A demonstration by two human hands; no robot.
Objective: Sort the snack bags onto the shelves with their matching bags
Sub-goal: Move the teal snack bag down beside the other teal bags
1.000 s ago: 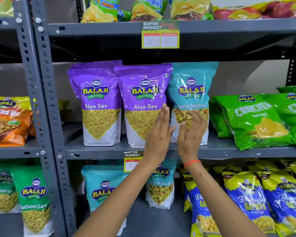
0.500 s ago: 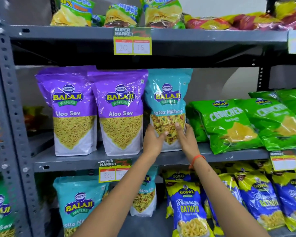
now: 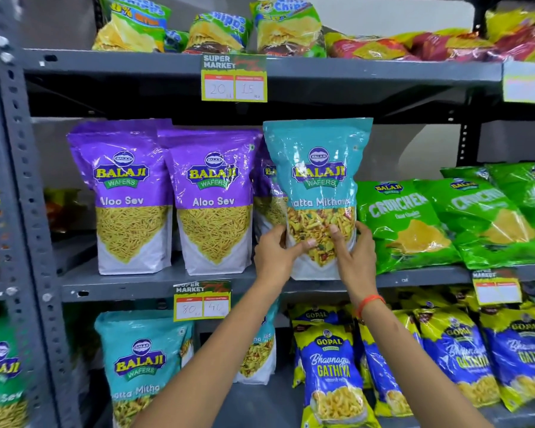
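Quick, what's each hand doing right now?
Left hand: holding the teal Balaji bag.
Right hand: holding the same bag's other side.

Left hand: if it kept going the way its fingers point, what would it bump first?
The left hand already grips the teal bag, fingers pointing up and right. Pushing on, it would probably just press into that bag; depth behind is unclear.

One view only: a head-worn wide-angle camera, facing a grey slotted-steel shelving rack [image 3: 37, 211] nearly square-on, pitched slightly downward. It stands close; both forearms enter from the lower edge of the frame and reach the middle grey steel shelf [image 3: 167, 281] at centre. Three shelf levels fill the frame, the top shelf at the upper edge, the lowest at the bottom. Uprights bow at the left edge from lens distortion. No second view shares the scene.
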